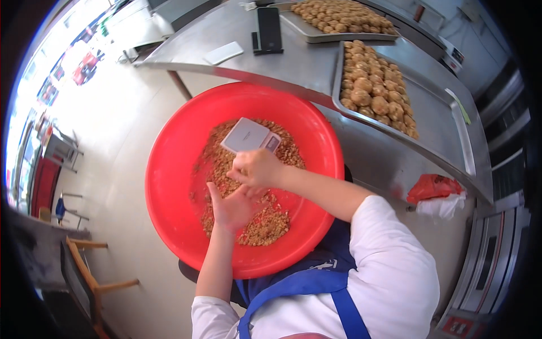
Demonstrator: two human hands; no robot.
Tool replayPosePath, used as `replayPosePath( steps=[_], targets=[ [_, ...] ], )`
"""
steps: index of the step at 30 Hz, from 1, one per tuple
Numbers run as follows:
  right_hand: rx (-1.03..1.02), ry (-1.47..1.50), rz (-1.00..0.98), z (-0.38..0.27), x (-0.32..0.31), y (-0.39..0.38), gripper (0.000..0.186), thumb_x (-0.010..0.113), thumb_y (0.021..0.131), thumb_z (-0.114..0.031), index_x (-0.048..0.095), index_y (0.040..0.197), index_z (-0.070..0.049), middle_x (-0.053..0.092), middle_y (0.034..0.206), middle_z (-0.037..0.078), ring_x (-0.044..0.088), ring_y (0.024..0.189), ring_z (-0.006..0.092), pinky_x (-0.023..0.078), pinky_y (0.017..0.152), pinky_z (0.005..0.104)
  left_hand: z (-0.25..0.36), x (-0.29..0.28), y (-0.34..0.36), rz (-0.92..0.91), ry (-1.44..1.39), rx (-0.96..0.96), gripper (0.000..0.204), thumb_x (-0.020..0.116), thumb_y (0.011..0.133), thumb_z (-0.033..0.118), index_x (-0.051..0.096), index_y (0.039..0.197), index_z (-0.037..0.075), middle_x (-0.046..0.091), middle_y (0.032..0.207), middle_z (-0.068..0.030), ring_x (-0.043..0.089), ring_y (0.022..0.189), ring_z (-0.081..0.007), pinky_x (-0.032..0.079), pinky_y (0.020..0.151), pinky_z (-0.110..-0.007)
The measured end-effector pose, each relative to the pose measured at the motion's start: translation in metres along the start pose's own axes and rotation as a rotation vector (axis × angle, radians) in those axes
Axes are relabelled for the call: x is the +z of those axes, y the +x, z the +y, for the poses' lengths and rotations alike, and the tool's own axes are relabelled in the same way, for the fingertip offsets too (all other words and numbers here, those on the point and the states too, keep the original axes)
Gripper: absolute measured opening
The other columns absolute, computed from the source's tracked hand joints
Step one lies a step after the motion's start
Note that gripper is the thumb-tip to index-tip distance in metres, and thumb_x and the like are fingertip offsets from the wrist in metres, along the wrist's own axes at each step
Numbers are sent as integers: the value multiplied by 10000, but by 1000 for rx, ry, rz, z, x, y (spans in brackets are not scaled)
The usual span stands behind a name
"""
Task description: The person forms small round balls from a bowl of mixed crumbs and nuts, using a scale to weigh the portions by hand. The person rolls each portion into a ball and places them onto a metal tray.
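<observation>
A wide red basin (175,147) holds a loose brown crumbly mixture (265,226), spread in a rough ring over its floor. On the far part of the mixture lies a flat kitchen scale (247,135), pale grey with a small display at its right end. My left hand (231,208) is over the basin, palm up, thumb and fingers apart. Just above its fingertips, my right hand (257,168) is closed with the fingers curled in, close to the scale's near edge. Whatever sits inside those curled fingers is hidden.
Beyond the basin stands a steel table (305,62). It carries a tray (337,85) partly filled with round brown balls (375,85), a second loaded tray (307,35), a phone on a stand (269,31) and a white flat device (224,52). A wooden chair (90,271) is at left.
</observation>
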State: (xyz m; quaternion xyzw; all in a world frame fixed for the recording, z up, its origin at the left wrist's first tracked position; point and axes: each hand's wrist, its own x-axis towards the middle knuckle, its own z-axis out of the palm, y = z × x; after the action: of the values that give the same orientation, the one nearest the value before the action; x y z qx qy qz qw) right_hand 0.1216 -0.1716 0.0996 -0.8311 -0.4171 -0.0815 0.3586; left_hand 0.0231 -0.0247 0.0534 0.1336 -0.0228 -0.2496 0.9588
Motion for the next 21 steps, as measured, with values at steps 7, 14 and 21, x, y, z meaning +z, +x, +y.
replayPosePath(
  steps=[7, 14, 21],
  targets=[
    [300, -154, 380, 41, -257, 15, 364, 625, 835, -428, 711, 933, -88, 690, 751, 70, 653, 692, 156, 513, 623, 313, -13, -1, 7, 172, 685, -234, 761, 216, 950, 615, 277, 1450, 46, 386, 1441, -166, 364, 1335, -297, 257, 1091, -446],
    [1170, -195, 274, 169, -363, -39, 750, 326, 907, -663, 531, 1283, -46, 585, 1199, 178, 535, 1159, 289, 416, 966, 417, -8, -19, 9, 262, 836, -247, 720, 219, 964, 587, 292, 1447, 59, 431, 1409, -152, 418, 1288, -281, 313, 1053, -430],
    [733, -703, 74, 155, -339, -12, 630, 354, 960, -540, 516, 1295, -32, 584, 1218, 173, 540, 1148, 276, 397, 989, 387, -4, -29, 21, 525, 753, -167, 548, 346, 995, 454, 405, 1379, 68, 530, 1307, -113, 532, 1143, -231, 408, 960, -383]
  ],
)
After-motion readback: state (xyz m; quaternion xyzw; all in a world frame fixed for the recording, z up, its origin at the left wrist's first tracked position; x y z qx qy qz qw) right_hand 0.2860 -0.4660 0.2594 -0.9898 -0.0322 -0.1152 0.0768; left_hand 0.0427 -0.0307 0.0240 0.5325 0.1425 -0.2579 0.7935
